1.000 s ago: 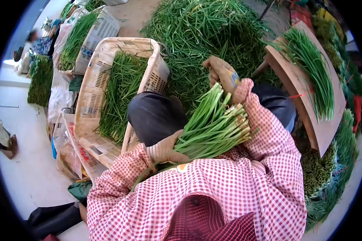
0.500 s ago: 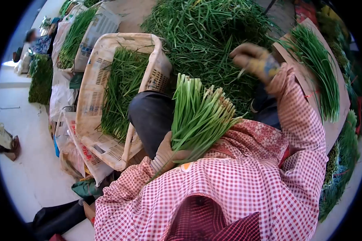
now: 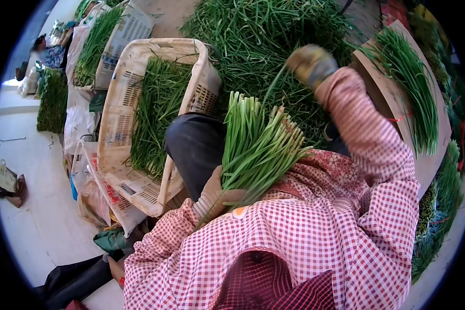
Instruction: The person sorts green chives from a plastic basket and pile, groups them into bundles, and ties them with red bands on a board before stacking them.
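Observation:
My left hand [image 3: 214, 195], gloved, is closed around the lower part of a thick bunch of garlic chives [image 3: 258, 139] on my lap. The pale cut ends of the bunch point up and away from me, not quite level with each other. Above and right of it is my right hand [image 3: 312, 64], in a yellow and grey glove, smeared by motion. Its fingers are closed on a thin green chive blade [image 3: 276, 81] that slants down toward the bunch.
A dirty white plastic crate [image 3: 108, 124] holding chives stands at my left knee. A large heap of loose chives [image 3: 263, 26] lies in front. At right, a bundle [image 3: 411, 88] rests on a cardboard sheet [image 3: 367, 62]. Another person [image 3: 51, 56] is at far left.
My right hand has moved left and slightly up, from spread fingers to closed ones, and a chive blade now stretches between it and the bunch. The left hand keeps its hold.

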Available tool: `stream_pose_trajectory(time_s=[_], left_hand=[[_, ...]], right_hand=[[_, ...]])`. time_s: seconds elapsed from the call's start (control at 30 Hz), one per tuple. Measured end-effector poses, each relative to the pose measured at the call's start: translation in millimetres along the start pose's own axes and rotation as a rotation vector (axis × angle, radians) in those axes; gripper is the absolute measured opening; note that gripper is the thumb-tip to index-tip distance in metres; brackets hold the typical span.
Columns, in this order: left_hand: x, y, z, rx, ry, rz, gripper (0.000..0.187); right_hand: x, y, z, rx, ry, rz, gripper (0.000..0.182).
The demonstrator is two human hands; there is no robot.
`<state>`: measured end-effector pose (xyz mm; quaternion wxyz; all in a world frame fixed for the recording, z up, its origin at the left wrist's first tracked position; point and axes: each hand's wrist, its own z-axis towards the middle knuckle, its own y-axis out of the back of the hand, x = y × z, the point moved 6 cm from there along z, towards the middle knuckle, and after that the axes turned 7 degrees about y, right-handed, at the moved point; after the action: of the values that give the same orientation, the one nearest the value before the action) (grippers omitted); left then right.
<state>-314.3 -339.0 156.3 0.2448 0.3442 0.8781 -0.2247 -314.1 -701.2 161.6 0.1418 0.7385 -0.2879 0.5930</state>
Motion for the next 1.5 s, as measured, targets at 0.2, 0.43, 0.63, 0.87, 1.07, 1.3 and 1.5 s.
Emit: stream_pose_trajectory(time_s=[0.2,0.43,0.63,0.87,1.07,1.3,1.5], left_hand=[[-1.8,0.5,3.6,-0.028,0.024,0.079,0.081],[8.3,1.9,17.6,0.071,-0.083,0.031,0.081],[8.4,0.8,13.8,0.052,-0.139,0.017,0.088],[9.6,8.6,9.3,-0.038,-0.053,0.208,0.088],[9.3,21.8,-17.5,-0.154,-0.114,0.032,0.077],[15.9,21.6,-11.1,-0.19,0.024,-0.124,0.075],[12.9,19.2,-3.7,-0.116,0.076,-0.121,0.067]], right_hand=[[78.9,-16.0,-58.0,0.278,0.865,-1.268,0.052],[-2.2,-127.8,-137.1,0.622,0.804,-1.356,0.048],[-10.8,-133.8,-129.6,0.661,0.951,-0.908,0.018],[-8.2,-84.2,-59.4,0.205,0.183,-0.004,0.014],[19.0,65.8,-1.2,0.196,0.31,0.646,0.028],[-27.7,2.6,-101.9,0.45,-0.218,-0.141,0.059],[-29.8,-17.8,-85.9,0.638,0.015,-0.366,0.073]])
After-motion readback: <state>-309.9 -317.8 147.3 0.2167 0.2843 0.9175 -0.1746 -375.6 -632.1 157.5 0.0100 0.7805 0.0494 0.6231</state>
